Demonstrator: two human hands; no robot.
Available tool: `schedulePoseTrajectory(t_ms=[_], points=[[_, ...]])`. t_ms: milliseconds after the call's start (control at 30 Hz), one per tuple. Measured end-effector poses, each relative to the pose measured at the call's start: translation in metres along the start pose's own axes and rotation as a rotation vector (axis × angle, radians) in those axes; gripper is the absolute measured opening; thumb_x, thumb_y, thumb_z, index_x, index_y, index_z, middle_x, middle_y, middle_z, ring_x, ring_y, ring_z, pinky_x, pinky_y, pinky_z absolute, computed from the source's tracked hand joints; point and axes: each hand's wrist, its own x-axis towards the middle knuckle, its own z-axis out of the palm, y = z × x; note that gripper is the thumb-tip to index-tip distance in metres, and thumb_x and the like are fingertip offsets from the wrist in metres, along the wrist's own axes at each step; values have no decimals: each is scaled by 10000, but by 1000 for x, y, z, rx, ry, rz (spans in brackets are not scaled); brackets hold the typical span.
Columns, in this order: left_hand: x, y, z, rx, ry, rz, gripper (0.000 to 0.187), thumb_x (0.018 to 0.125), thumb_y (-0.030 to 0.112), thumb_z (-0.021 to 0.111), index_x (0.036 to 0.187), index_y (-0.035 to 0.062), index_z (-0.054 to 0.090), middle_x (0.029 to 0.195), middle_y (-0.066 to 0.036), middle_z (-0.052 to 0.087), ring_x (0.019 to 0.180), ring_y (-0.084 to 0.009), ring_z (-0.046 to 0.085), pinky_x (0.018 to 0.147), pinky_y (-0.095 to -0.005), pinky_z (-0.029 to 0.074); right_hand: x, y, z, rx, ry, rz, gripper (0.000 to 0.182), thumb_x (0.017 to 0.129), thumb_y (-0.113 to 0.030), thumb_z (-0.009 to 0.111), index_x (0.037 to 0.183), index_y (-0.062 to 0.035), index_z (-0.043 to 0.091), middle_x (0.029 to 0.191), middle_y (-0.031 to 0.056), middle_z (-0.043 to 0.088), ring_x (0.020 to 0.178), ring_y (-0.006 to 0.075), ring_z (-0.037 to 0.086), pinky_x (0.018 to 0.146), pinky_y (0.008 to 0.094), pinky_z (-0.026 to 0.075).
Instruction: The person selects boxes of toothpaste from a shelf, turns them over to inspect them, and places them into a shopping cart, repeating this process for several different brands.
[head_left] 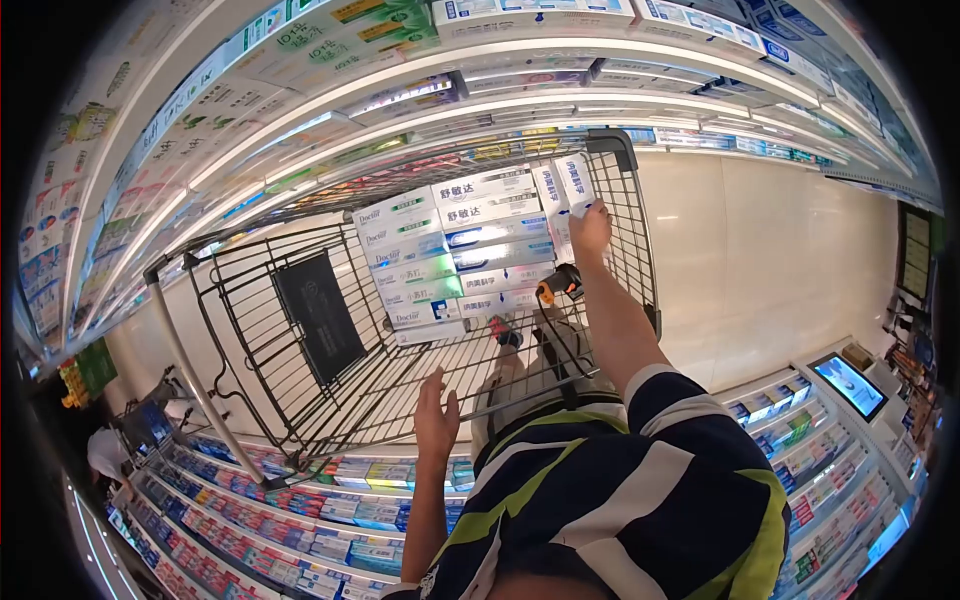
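Note:
A wire shopping cart holds stacked toothpaste boxes, packed in two columns with their printed sides up. At the right end of the stack, two more white boxes lie crosswise. My right hand is closed around the lower end of the outermost toothpaste box. Just below that hand, an orange and black handheld device, like a barcode scanner, is by the stack. My left hand hovers over the cart's near side, fingers apart, with nothing in it.
Lit shelves full of boxed goods curve along the far side, close to the cart. Behind me stand more toothpaste shelves. A dark panel is fixed to the cart's left end. A screen stands at right.

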Motion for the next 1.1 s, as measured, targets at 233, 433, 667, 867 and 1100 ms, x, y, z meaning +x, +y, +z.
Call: schedulePoseTrajectory(t_ms=[233, 433, 667, 867, 1100], points=[[2, -8, 12, 49, 24, 24, 389, 832, 64, 589, 1212, 29, 514, 1069, -197, 592, 882, -328, 615, 721, -399, 511, 0, -14, 16, 5, 78, 215, 308, 778, -165, 587, 1047, -43, 500, 1035, 139, 605, 1012, 322, 570, 916, 468, 396], [2, -7, 13, 53, 24, 16, 380, 830, 71, 598, 1202, 40, 527, 1042, -168, 609, 840, -294, 629, 658, -371, 523, 0, -10, 27, -32, 109, 263, 360, 758, -155, 608, 1082, -44, 497, 1074, 133, 601, 1053, 305, 559, 958, 471, 372], [2, -6, 15, 63, 55, 11, 348, 829, 90, 605, 1168, 32, 556, 909, -161, 631, 774, -295, 633, 635, -378, 520, -2, -12, 18, -157, -90, 237, 360, 824, -127, 566, 1159, -63, 452, 1220, 120, 529, 1144, 278, 519, 1008, 551, 302], [-1, -14, 21, 151, 120, 30, 292, 812, 126, 619, 1092, 45, 588, 892, -139, 637, 752, -285, 631, 623, -389, 515, -25, 15, 17, -266, -168, -29, 513, 824, -123, 568, 1296, -50, 383, 1393, 153, 367, 1287, 323, 367, 1057, 550, 244], [-7, -18, 20, 164, 111, 5, 298, 801, 164, 639, 1074, 47, 608, 920, -114, 672, 755, -245, 659, 640, -357, 521, -49, 2, -27, -82, -549, -172, 520, 808, -197, 587, 1277, -15, 455, 1318, 197, 455, 1209, 322, 464, 986, 442, 390]])
